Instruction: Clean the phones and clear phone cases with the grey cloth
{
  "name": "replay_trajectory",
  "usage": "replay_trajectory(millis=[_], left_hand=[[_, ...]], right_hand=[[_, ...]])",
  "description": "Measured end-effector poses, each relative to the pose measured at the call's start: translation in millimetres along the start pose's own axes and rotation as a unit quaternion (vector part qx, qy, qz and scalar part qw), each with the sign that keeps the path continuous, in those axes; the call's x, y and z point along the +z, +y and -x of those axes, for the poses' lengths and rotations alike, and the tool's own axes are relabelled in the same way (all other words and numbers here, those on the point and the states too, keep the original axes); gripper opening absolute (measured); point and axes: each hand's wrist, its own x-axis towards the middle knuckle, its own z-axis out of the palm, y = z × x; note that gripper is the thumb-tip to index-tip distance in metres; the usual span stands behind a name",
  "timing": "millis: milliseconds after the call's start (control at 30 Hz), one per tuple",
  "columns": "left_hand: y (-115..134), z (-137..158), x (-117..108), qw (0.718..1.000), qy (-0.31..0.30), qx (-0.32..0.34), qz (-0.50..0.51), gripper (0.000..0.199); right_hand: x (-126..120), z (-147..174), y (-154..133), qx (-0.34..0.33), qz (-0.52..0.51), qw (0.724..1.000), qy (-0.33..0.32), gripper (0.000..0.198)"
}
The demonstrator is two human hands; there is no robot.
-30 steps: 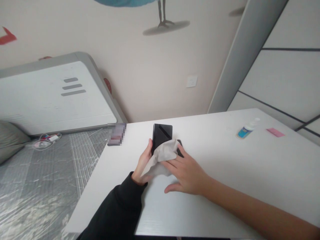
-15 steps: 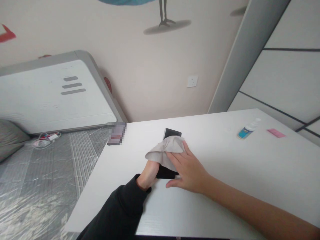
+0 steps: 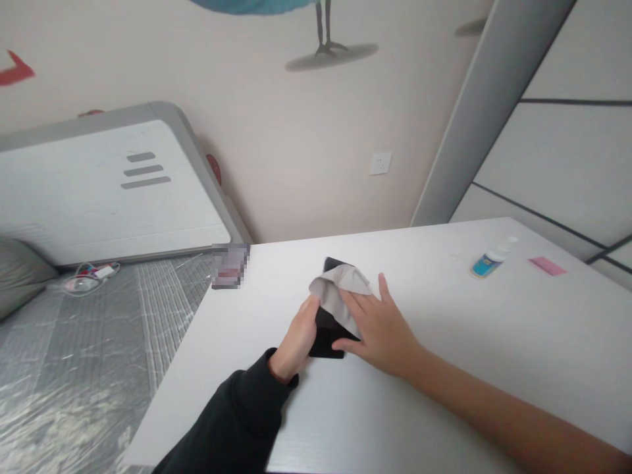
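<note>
My left hand (image 3: 297, 336) grips the left edge of a black phone (image 3: 326, 339), which is tilted slightly above the white table. A grey cloth (image 3: 338, 299) lies across the upper and middle part of the phone and hides much of its face. My right hand (image 3: 382, 329) presses the cloth onto the phone with its fingers, holding it there. The thumb sits at the phone's lower right, and one finger sticks out away from the cloth.
A spray bottle (image 3: 491, 258) with a blue label and a pink packet (image 3: 548, 265) lie at the right of the table (image 3: 434, 401). At its left edge is a blurred-out item (image 3: 230, 266). A plastic-covered bed (image 3: 93, 368) stands to the left.
The cloth has shifted right and uncovered more of the phone's left side and lower end. My left thumb now shows on the phone's edge. One right finger has lifted outward.
</note>
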Motion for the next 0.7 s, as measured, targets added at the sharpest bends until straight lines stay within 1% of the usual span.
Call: replay_trajectory(millis=[33,67,133,200,267,333,433,500,600,633,700], left_hand=[[-2.2,0.5,1.3,0.999,-0.014,0.020,-0.026,0.029],[-3.0,1.2,2.5,0.997,-0.044,0.032,-0.051,0.031],[-1.6,3.7,4.6,0.987,-0.126,0.029,-0.100,0.043],[1.7,7.3,6.3,0.973,-0.190,-0.005,-0.127,0.058],[4.8,11.0,7.2,0.967,-0.217,-0.049,-0.123,0.066],[7.1,13.9,7.8,0.967,-0.219,-0.075,-0.108,0.068],[8.9,15.7,8.5,0.969,-0.211,-0.094,-0.090,0.068],[9.2,15.4,9.2,0.970,-0.208,-0.097,-0.084,0.068],[8.7,13.2,9.7,0.973,-0.199,-0.090,-0.071,0.066],[8.4,12.1,9.3,0.977,-0.187,-0.082,-0.067,0.063],[8.0,9.2,7.5,0.987,-0.138,-0.066,-0.051,0.051]], right_hand=[[-0.5,-1.9,3.9,0.020,0.003,1.000,0.014,0.105],[-1.1,-3.6,7.6,0.036,0.001,0.999,0.032,0.104],[-3.0,-5.7,14.3,0.050,-0.022,0.995,0.081,0.096],[-5.6,-6.2,19.5,0.054,-0.071,0.988,0.129,0.074],[-8.5,-5.8,22.5,0.060,-0.127,0.978,0.156,0.049],[-10.9,-5.4,23.3,0.061,-0.162,0.970,0.170,0.037],[-12.2,-4.6,22.2,0.016,-0.164,0.965,0.206,0.031],[-11.5,-3.7,21.9,-0.018,-0.149,0.966,0.212,0.035],[-8.7,-2.4,23.4,-0.035,-0.128,0.971,0.199,0.038],[-7.5,-2.2,24.0,-0.034,-0.121,0.972,0.196,0.040],[-5.7,-2.5,24.0,-0.035,-0.104,0.977,0.182,0.045]])
